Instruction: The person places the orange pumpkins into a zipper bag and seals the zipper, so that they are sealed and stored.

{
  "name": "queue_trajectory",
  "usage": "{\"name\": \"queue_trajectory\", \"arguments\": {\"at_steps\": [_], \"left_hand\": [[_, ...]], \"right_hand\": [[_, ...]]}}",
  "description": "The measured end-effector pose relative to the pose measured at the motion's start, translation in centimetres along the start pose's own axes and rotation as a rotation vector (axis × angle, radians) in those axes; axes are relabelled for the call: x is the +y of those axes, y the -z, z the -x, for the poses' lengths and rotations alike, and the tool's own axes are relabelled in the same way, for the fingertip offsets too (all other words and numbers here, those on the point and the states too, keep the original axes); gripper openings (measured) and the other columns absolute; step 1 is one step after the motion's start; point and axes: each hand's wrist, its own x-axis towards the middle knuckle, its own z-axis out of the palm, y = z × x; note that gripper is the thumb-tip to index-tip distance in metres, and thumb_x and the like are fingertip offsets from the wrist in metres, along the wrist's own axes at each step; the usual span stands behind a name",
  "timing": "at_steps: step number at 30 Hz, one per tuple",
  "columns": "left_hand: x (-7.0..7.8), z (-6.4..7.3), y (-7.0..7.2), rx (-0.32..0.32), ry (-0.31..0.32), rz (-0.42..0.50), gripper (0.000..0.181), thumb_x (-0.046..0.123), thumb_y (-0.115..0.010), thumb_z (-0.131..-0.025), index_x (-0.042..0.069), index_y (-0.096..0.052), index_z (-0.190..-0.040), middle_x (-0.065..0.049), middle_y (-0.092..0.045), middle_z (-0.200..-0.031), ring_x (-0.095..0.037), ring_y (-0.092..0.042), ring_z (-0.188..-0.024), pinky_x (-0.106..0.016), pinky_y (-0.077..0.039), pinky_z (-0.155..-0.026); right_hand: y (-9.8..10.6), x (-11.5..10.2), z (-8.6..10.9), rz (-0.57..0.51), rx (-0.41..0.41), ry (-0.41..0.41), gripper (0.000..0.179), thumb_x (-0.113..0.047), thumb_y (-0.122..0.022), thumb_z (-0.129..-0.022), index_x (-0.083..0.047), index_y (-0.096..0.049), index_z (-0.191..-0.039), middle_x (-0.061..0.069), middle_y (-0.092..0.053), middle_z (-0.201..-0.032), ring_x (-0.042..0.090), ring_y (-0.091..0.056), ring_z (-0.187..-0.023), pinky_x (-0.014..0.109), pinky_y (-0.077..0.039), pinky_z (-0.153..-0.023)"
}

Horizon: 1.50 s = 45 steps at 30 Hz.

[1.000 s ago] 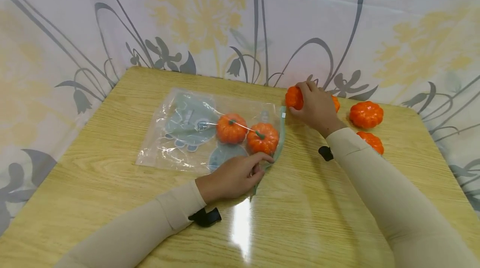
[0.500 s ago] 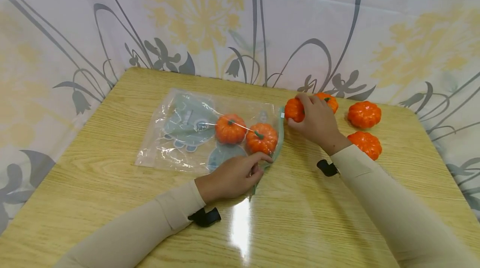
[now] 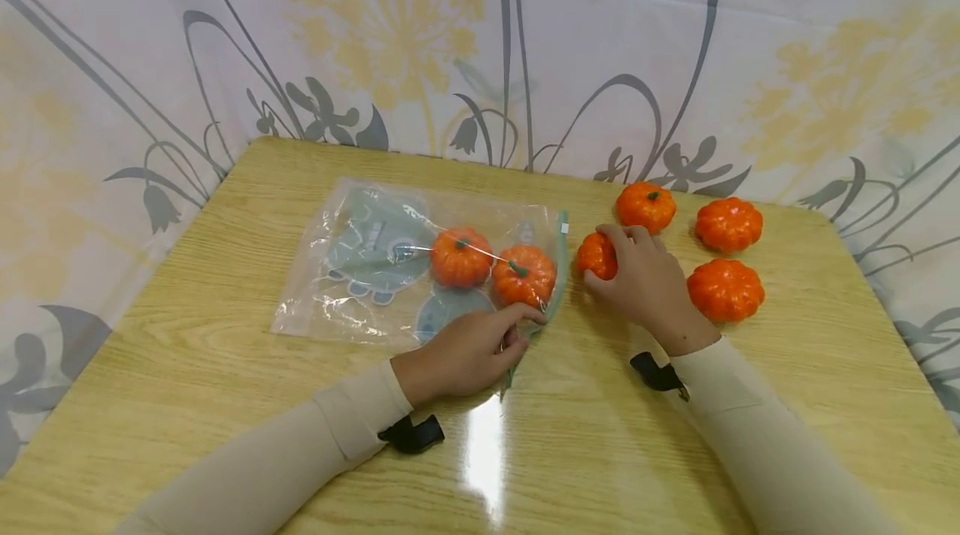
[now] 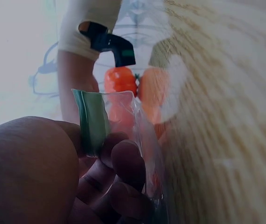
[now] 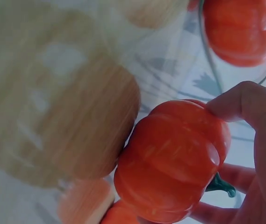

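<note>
A clear zip bag [image 3: 315, 293] with a green top strip and blue cartoon print lies flat in the head view. Two small orange pumpkins [image 3: 461, 258] with green stems are inside it, close to its mouth. My left hand [image 3: 461, 352] pinches the bag's green edge [image 4: 91, 119] at the near corner, thumb against curled fingers. Just right of the mouth, my right hand [image 3: 645, 281] grips another small pumpkin [image 5: 170, 161] between thumb and fingers. Its green stem [image 5: 221, 185] points toward the palm in the right wrist view.
Beyond and to the right of my right hand sit three more pumpkins: one at the back [image 3: 647, 207], one at the far right [image 3: 729, 225] and one beside my wrist [image 3: 726, 291]. A flower-patterned cloth [image 3: 420, 43] hangs behind the wooden table [image 3: 225, 402].
My right hand has drawn the gripped pumpkin toward me, away from the back pumpkin, which now shows whole. My left hand and the bag stay in place.
</note>
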Motion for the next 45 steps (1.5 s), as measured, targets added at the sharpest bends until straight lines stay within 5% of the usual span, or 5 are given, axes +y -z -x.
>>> {"name": "queue_trajectory", "arguments": {"at_steps": [13, 45], "left_hand": [[0.0, -0.3, -0.2, -0.002, 0.014, 0.001, 0.034, 0.017, -0.051, -0.102, 0.020, -0.056, -0.135, 0.012, -0.057, -0.077, -0.002, -0.049, -0.062, -0.020, -0.044, -0.060], [-0.1, -0.2, -0.1, -0.012, 0.039, 0.001, 0.032, 0.020, -0.053, -0.102, 0.021, -0.057, -0.133, 0.013, -0.057, -0.079, -0.003, -0.051, -0.065, -0.021, -0.044, -0.061]], "right_hand": [[-0.2, -0.3, 2.4, -0.088, -0.061, -0.016, 0.068, -0.039, -0.062, -0.092, -0.013, -0.039, -0.151, 0.026, -0.041, -0.145, 0.047, -0.049, -0.124, 0.065, -0.048, -0.094], [-1.2, 0.7, 2.3, -0.169, -0.007, 0.086, 0.083, -0.039, -0.070, -0.092, -0.014, -0.026, -0.157, 0.026, -0.042, -0.148, 0.048, -0.045, -0.128, 0.063, -0.046, -0.097]]}}
